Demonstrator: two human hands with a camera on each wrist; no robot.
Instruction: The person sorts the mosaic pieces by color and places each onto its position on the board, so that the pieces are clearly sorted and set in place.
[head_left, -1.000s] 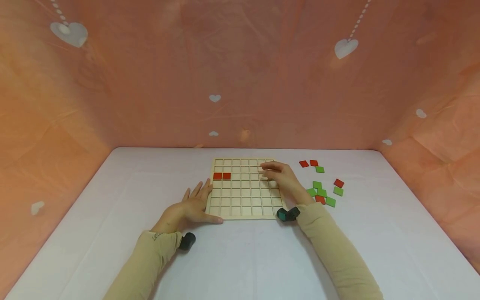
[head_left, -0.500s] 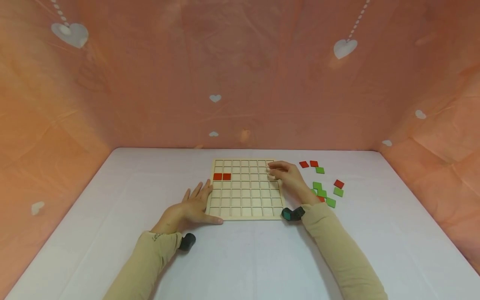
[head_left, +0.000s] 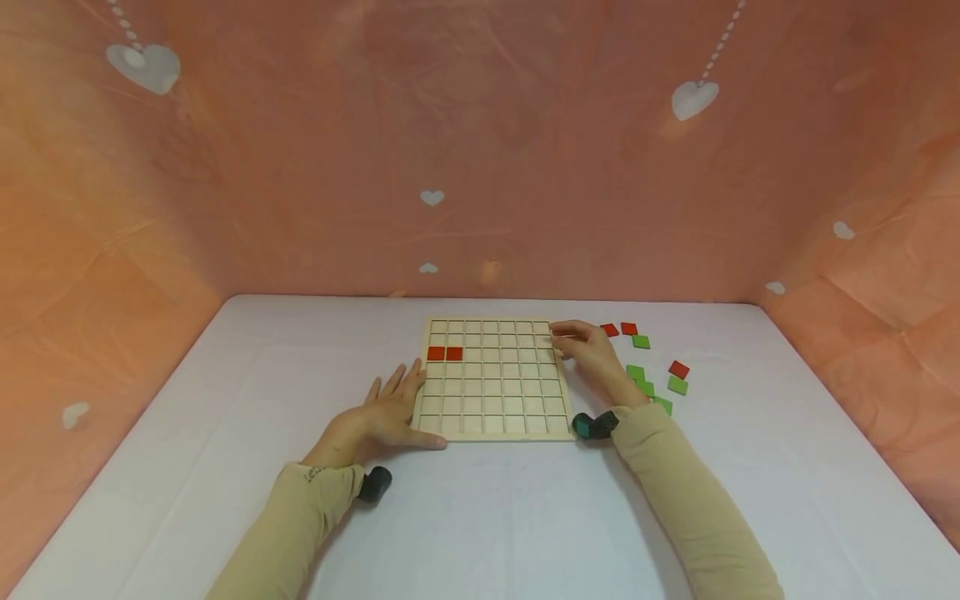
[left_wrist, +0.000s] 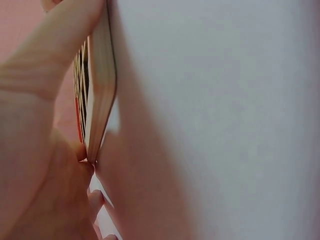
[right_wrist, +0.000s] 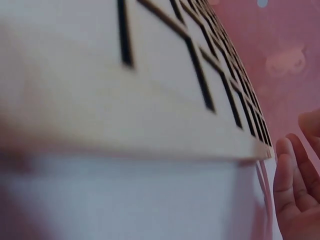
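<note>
A pale wooden grid board lies flat, with two red tiles side by side in its third row at the left. My left hand rests with spread fingers against the board's left edge and near-left corner; in the left wrist view the thumb touches the board's side. My right hand is at the board's upper right edge, its fingers slightly bent and no tile visible in them. The right wrist view shows those fingers beyond the board's edge.
Right of the right hand lie loose tiles on the white table: several green ones and a few red ones, some partly hidden by the hand and wrist. An orange cloth with hearts hangs behind.
My right hand has moved rightward from over the board's right columns to its right edge, covering more of the loose tiles. The left hand has stayed in place.
</note>
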